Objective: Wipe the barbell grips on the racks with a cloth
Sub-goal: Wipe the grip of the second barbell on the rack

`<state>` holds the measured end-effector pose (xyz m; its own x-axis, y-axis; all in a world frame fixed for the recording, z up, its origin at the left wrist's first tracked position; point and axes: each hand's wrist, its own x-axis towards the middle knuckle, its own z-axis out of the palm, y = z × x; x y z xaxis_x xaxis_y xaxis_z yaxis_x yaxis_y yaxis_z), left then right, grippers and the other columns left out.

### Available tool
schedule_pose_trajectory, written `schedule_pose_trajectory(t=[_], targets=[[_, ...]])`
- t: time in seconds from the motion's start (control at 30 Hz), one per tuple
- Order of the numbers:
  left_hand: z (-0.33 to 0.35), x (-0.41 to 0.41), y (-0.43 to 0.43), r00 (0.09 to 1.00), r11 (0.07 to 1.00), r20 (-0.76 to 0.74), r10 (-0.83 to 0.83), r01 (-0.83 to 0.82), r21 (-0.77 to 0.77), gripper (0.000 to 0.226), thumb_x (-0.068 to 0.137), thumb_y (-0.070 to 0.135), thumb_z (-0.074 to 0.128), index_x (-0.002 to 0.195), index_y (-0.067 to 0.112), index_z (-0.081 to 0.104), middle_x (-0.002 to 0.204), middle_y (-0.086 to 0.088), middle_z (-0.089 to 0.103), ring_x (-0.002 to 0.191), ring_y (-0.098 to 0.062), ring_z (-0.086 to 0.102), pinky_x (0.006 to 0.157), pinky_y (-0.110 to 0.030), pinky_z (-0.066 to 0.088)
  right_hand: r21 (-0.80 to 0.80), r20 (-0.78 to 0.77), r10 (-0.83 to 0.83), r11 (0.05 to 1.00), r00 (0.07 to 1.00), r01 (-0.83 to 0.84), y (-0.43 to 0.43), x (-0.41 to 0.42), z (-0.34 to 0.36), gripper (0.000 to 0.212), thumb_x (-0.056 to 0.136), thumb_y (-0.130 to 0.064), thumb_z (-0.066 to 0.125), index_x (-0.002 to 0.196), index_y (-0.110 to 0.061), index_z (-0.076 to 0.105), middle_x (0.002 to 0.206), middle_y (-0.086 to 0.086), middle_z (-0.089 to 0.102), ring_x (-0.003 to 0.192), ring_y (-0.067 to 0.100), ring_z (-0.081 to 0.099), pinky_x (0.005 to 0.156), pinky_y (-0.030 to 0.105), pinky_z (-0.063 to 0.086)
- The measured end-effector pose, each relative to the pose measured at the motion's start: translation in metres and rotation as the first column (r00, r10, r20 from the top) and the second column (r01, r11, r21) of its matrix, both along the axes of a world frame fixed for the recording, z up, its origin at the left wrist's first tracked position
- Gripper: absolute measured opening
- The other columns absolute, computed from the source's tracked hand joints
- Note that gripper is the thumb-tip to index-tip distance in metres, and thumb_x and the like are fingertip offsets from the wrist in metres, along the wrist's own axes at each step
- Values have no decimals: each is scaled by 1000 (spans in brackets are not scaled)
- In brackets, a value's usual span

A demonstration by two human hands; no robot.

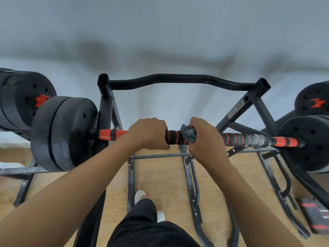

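Note:
A barbell lies across a black rack (178, 79), its bar covered by a black and orange foam grip (175, 137). My left hand (148, 133) grips the bar left of centre, knuckles up. My right hand (203, 138) is wrapped round the bar just right of centre and holds a grey cloth (187, 133) bunched against the grip. The grip section to the right (249, 139) looks whitish and worn. Black weight plates sit on the left end (62, 132) and the right end (308, 143).
A second loaded barbell with orange collars shows behind at far left (26, 97) and far right (315, 102). Rack legs and crossbars (190, 172) stand over a wooden floor. A black and red box (315, 214) lies lower right. My legs and white shoes are below, and a white wall rises behind.

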<state>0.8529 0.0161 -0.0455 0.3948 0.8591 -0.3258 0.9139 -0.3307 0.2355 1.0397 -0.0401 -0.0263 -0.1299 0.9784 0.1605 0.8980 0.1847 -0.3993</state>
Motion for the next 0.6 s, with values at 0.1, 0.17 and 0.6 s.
schedule_pose_trajectory(t=[0.1, 0.17, 0.6], targets=[[-3, -1, -10, 999, 986, -43, -27, 33, 166, 21, 81, 46, 69, 88, 28, 59, 70, 7, 58, 60, -12, 58, 61, -29, 51, -36, 49, -16, 999, 999, 18, 19, -8, 0, 21, 84, -13, 67, 85, -16, 47, 79, -4, 51, 72, 19, 51, 57, 36, 47], [-11, -2, -23, 997, 931, -68, -28, 51, 362, 24, 84, 44, 67, 79, 25, 53, 62, 8, 51, 51, -14, 52, 55, -28, 42, -115, 65, -15, 993, 998, 23, 25, -9, 2, 16, 87, -16, 66, 89, -16, 50, 80, -3, 55, 75, 21, 58, 63, 42, 54], [1, 16, -84, 975, 874, -220, 16, 94, 477, 34, 101, 48, 49, 107, 15, 50, 84, 0, 51, 72, -20, 50, 72, -36, 44, -154, 126, -19, 987, 992, 39, -5, -8, 6, 17, 89, -22, 62, 89, -20, 44, 78, -5, 52, 72, 20, 55, 63, 41, 54]])
